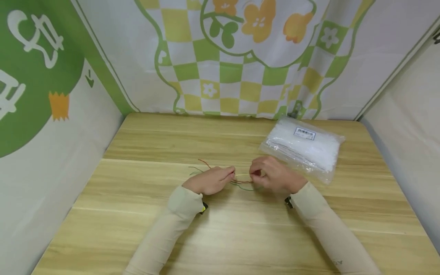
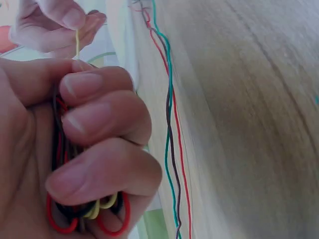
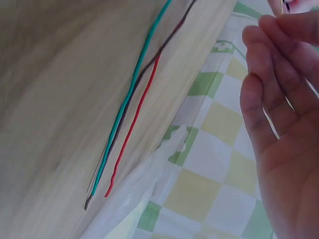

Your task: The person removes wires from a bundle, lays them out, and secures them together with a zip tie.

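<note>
My left hand (image 2: 107, 114) curls round a bundle of coiled wires (image 2: 89, 208) in red, black and yellow. Between the two hands a thin yellow wire (image 1: 242, 175) is stretched, its other end pinched by the thumb and fingertips of my right hand (image 1: 275, 175). Red, dark and green wires lie loose on the tabletop under the hands; the right wrist view shows the ends of the green wire (image 3: 130, 92), the red wire (image 3: 132, 127) and a dark wire (image 3: 169, 40). More wire ends (image 1: 203, 163) stick out beyond the left hand.
A clear plastic bag (image 1: 302, 147) of white contents with a barcode label lies on the wooden table (image 1: 165, 137), behind my right hand. Printed cloth walls (image 1: 230, 88) stand at the back and on both sides.
</note>
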The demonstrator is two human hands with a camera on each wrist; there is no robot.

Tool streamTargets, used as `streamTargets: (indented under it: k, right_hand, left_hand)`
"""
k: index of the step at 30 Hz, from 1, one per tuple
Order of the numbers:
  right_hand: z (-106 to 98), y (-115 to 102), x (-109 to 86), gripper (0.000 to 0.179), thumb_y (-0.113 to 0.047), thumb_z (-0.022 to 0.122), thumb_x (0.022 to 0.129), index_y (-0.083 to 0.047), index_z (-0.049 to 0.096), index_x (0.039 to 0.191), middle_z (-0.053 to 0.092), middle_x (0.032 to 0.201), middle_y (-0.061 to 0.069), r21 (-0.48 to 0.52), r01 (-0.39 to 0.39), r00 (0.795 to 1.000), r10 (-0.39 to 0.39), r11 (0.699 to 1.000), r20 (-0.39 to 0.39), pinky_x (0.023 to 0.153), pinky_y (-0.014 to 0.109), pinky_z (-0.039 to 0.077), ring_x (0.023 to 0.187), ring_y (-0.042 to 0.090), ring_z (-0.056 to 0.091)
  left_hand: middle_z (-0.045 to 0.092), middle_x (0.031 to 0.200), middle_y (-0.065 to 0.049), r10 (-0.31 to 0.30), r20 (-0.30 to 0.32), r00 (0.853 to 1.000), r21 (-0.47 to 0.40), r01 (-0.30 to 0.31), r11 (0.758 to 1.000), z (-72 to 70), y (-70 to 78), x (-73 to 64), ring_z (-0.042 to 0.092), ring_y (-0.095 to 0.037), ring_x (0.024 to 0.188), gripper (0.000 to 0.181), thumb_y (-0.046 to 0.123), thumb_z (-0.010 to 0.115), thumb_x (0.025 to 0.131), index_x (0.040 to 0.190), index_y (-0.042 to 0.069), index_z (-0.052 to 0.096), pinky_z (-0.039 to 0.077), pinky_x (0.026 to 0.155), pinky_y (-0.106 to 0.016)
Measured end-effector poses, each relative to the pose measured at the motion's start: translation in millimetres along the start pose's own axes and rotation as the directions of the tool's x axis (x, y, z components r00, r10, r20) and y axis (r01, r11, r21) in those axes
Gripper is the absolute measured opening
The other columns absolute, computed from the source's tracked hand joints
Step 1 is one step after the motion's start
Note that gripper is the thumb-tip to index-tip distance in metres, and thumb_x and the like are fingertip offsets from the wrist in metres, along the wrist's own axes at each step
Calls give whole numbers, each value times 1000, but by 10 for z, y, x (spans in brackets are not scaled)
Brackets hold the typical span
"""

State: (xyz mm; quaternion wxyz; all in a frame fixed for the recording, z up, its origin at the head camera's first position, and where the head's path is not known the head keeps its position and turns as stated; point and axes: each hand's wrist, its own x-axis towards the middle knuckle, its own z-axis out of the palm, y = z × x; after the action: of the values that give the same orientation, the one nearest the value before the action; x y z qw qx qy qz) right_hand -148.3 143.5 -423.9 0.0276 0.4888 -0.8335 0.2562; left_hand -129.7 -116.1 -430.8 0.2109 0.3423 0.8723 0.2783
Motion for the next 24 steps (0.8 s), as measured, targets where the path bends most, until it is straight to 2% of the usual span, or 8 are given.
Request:
streamTargets:
  k: [6, 7, 10, 13, 15, 18, 22, 24]
  right_hand:
    - [-14, 0, 19, 5, -8, 76, 96, -10, 80, 93, 76, 90, -3, -40, -21, 999, 23, 999, 48, 76, 30, 60, 81, 7, 68]
    - [-11, -8, 27, 5, -10, 76, 96, -10, 81, 95, 77, 92, -2, -38, -31, 998, 33, 999, 58, 76, 30, 60, 83, 8, 70]
    - [26, -12, 51, 5, -11, 75, 99, -10, 80, 99, 79, 95, -2, -22, -23, 998, 24, 999, 64, 76, 29, 61, 84, 7, 72]
    - [69, -4, 75, 7, -6, 74, 98, -11, 78, 94, 78, 90, -2, -12, 26, 999, -25, 1000, 38, 73, 27, 59, 80, 4, 70]
    - [78, -3, 85, 17, 3, 72, 96, -10, 73, 85, 73, 80, -3, -11, 62, 998, -62, 998, 21, 68, 26, 56, 72, 3, 63]
    - [52, 25, 60, 27, 14, 66, 89, -10, 64, 77, 62, 71, -5, -31, 69, 997, -69, 997, 20, 62, 22, 48, 65, 1, 50]
    - [-30, 118, -54, 30, 18, 65, 82, -10, 61, 73, 58, 66, -5, -96, 30, 999, -32, 995, -17, 58, 21, 42, 62, 1, 43]
    - [-62, 173, -123, 29, 16, 69, 84, -10, 64, 73, 60, 65, -4, -106, 8, 999, -11, 994, -30, 57, 20, 42, 60, 0, 43]
  left_hand:
    - [42, 76, 3, -1, 9, 1000, 13, 1, 1000, -19, 16, -3, 35, -10, 62, 29, 22, 31, 118, 105, 6, 50, 36, 64, -26]
    - [48, 80, 1, -2, 11, 1000, 16, 2, 1000, -17, 14, 4, 44, -11, 65, 29, 23, 30, 118, 108, 6, 52, 42, 67, -28]
    - [64, 95, -4, -6, 15, 1000, 18, 6, 1000, -8, 24, 32, 56, -14, 78, 30, 26, 30, 118, 116, 10, 55, 50, 82, -33]
    - [67, 104, -6, -6, 26, 1000, 5, 5, 1000, -4, 42, 58, 59, -15, 84, 32, 29, 29, 118, 120, 11, 56, 51, 89, -36]
    - [62, 96, -2, 5, 33, 999, -6, -5, 1000, -5, 35, 63, 51, -12, 76, 32, 28, 29, 118, 116, 10, 56, 48, 83, -33]
    - [49, 83, 1, 23, 41, 999, -12, -23, 1000, -32, -9, 36, 40, -10, 67, 33, 27, 30, 118, 110, 7, 54, 43, 73, -29]
    - [43, 78, 3, 29, 16, 999, 12, -29, 1000, -94, -110, -54, 37, -9, 63, 29, 22, 32, 118, 100, 9, 50, 39, 67, -25]
    - [43, 76, 3, 32, 1, 999, 21, -32, 999, -120, -152, -93, 36, -8, 61, 28, 19, 33, 117, 96, 9, 48, 38, 65, -24]
